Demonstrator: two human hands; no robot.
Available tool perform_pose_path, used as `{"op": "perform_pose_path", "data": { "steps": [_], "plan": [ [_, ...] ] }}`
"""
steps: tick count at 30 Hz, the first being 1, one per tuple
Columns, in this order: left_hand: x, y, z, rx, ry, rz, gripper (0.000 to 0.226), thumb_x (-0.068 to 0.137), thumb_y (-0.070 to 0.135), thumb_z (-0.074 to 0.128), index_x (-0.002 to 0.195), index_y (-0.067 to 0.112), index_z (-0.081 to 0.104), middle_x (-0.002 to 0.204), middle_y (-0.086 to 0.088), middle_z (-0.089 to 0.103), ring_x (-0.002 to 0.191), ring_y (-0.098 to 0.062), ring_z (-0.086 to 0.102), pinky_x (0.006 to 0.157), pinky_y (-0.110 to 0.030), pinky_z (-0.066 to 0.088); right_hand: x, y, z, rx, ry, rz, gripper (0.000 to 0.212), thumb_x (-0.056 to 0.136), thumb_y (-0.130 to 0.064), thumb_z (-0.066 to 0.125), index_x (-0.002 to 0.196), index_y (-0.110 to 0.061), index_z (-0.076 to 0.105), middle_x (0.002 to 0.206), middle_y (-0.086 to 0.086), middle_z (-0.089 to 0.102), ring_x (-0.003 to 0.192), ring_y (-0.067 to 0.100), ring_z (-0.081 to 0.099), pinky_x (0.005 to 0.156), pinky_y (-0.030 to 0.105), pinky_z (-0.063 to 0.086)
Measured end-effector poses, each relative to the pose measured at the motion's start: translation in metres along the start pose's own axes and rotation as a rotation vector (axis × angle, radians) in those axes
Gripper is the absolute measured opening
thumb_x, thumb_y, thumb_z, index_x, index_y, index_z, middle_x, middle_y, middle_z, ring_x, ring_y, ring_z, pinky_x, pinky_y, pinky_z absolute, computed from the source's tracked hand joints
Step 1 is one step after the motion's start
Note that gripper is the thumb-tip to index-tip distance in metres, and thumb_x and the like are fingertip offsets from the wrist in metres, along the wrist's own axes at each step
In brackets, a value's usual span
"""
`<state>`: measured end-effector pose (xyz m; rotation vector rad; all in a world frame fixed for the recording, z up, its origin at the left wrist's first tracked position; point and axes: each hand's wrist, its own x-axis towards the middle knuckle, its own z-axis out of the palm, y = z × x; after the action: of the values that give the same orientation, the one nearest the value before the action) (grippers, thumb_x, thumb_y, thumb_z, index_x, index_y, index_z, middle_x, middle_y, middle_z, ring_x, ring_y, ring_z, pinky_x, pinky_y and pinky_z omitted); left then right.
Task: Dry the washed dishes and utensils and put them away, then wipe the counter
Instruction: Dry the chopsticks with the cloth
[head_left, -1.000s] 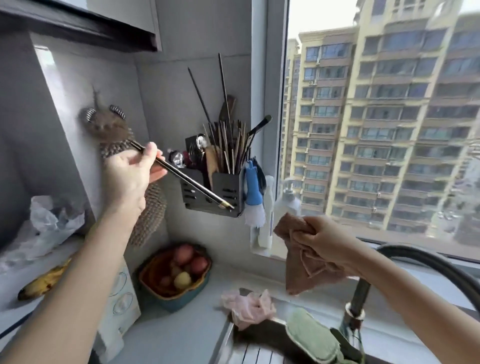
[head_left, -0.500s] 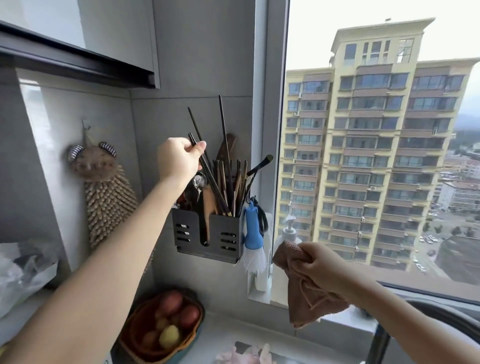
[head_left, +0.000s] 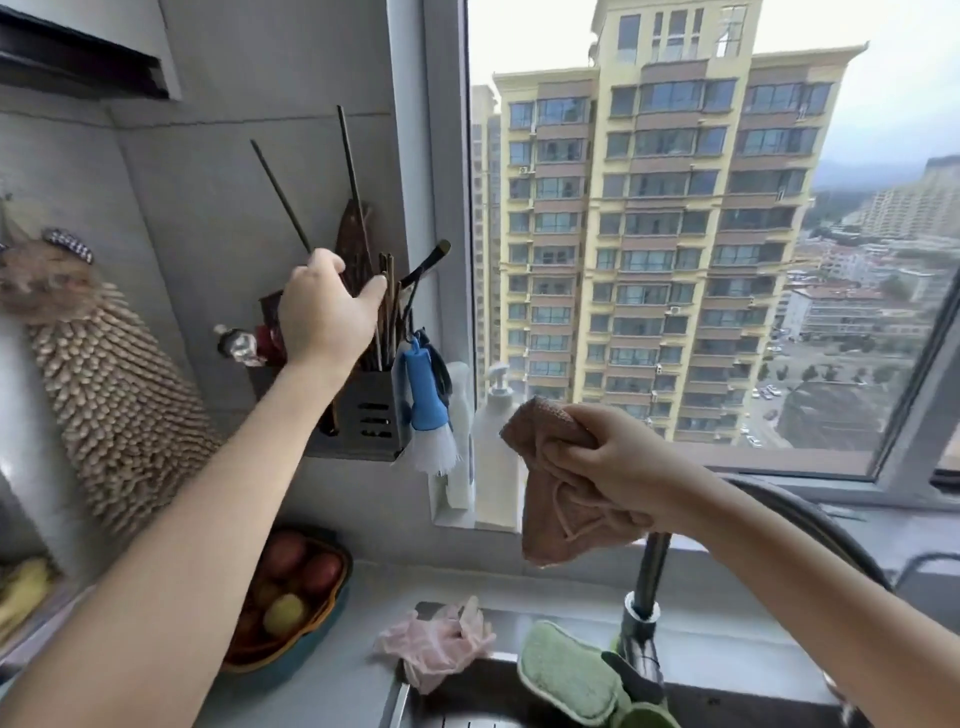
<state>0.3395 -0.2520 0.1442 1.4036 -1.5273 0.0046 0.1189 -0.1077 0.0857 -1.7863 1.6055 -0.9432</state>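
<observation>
A dark slotted utensil holder (head_left: 371, 415) hangs on the grey wall beside the window, packed with chopsticks (head_left: 388, 312), spoons and a wooden spatula. My left hand (head_left: 324, 306) reaches into its top, fingers curled among the chopsticks and the thumb against the bundle; what lies under the palm is hidden. My right hand (head_left: 608, 462) grips a crumpled pinkish-brown cloth (head_left: 561, 514) in the air above the sink, right of the holder.
A blue brush (head_left: 426, 395) hangs on the holder's side, with a soap dispenser (head_left: 493, 441) behind it. Below are a fruit bowl (head_left: 340, 577), a pink glove (head_left: 441, 644), a green sponge (head_left: 566, 675), the faucet (head_left: 644, 597) and the sink (head_left: 457, 696). A nubby towel (head_left: 114, 405) hangs at left.
My left hand carried a pair of chopsticks from the left up to the holder and lowered them into it. The right hand kept holding the cloth almost still.
</observation>
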Motion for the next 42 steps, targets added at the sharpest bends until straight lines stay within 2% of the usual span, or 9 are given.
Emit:
{"op": "perform_pose_path", "data": {
  "steps": [6,11,18,24,29,33,35,38,42],
  "plan": [
    [-0.146,0.085,0.012,-0.279,-0.308,0.296,0.032,0.087,0.035,0.062,0.109,0.012,0.058,0.089,0.000,0.064,0.077,-0.016,0.061,0.070,-0.026,0.046,-0.128,0.045,-0.043,0.112,0.040,0.036,0.020,0.090,-0.009,0.059,0.101,-0.025,0.064,0.089,0.004,0.068,0.074,0.010,0.063,0.062,0.027,0.053],
    [-0.249,0.165,0.046,-0.386,-0.599,0.472,0.027,0.086,0.030,0.064,0.109,0.016,0.060,0.091,0.007,0.062,0.080,-0.006,0.058,0.061,-0.002,0.039,-0.249,0.096,-0.089,0.135,0.200,0.265,0.055,0.090,-0.008,0.061,0.128,-0.044,0.046,0.085,0.004,0.070,0.072,0.002,0.064,0.068,0.015,0.050],
    [-0.401,0.267,0.087,-0.521,-0.920,0.617,0.018,0.085,0.030,0.064,0.101,0.023,0.062,0.093,0.010,0.063,0.082,-0.005,0.062,0.077,-0.025,0.050,-0.405,0.174,-0.177,-0.085,0.438,0.491,0.058,0.089,-0.008,0.063,0.126,-0.050,0.049,0.111,-0.024,0.064,0.095,-0.008,0.061,0.080,0.005,0.043],
    [-0.554,0.321,0.145,-0.339,-1.239,0.417,0.018,0.088,0.032,0.057,0.093,0.017,0.065,0.089,0.004,0.068,0.084,-0.014,0.064,0.072,-0.026,0.046,-0.513,0.270,-0.242,-0.173,0.553,0.690,0.050,0.091,-0.016,0.061,0.132,-0.041,0.048,0.102,-0.025,0.061,0.072,-0.012,0.054,0.069,0.013,0.041],
    [-0.668,0.333,0.180,-0.297,-1.547,-0.106,0.042,0.088,0.035,0.051,0.056,0.009,0.054,0.052,-0.009,0.058,0.052,-0.025,0.059,0.065,-0.039,0.056,-0.563,0.330,-0.268,-0.054,0.556,0.725,0.049,0.092,-0.003,0.058,0.127,-0.036,0.048,0.048,-0.029,0.054,0.043,-0.006,0.048,0.047,0.007,0.038],
    [-0.710,0.358,0.195,-0.389,-1.421,-0.656,0.042,0.092,0.037,0.053,0.064,0.007,0.060,0.059,-0.006,0.057,0.052,-0.020,0.055,0.060,-0.030,0.050,-0.579,0.369,-0.279,0.010,0.560,0.746,0.049,0.091,-0.006,0.059,0.129,-0.036,0.050,0.091,-0.016,0.063,0.063,-0.004,0.056,0.064,0.016,0.051],
    [-0.715,0.378,0.199,-0.324,-1.260,-0.478,0.039,0.091,0.039,0.051,0.078,0.007,0.068,0.070,-0.006,0.066,0.065,-0.022,0.061,0.067,-0.029,0.048,-0.584,0.385,-0.282,0.049,0.542,0.748,0.049,0.092,-0.009,0.059,0.129,-0.040,0.050,0.105,-0.011,0.060,0.070,-0.001,0.056,0.070,0.026,0.055],
    [-0.695,0.404,0.217,-0.015,-0.978,-0.035,0.038,0.093,0.041,0.045,0.099,0.008,0.063,0.096,-0.007,0.068,0.093,-0.028,0.062,0.074,-0.033,0.043,-0.590,0.406,-0.285,0.043,0.499,0.729,0.051,0.090,-0.016,0.061,0.126,-0.050,0.049,0.080,-0.022,0.056,0.053,-0.009,0.050,0.059,0.014,0.046],
    [-0.659,0.407,0.260,0.395,-1.066,0.024,0.041,0.098,0.036,0.037,0.107,0.005,0.061,0.107,-0.011,0.065,0.101,-0.030,0.061,0.070,-0.029,0.038,-0.594,0.419,-0.284,0.088,0.498,0.695,0.051,0.091,-0.011,0.060,0.127,-0.046,0.050,0.058,-0.032,0.051,0.049,-0.015,0.048,0.053,0.007,0.040]
  ]
}}
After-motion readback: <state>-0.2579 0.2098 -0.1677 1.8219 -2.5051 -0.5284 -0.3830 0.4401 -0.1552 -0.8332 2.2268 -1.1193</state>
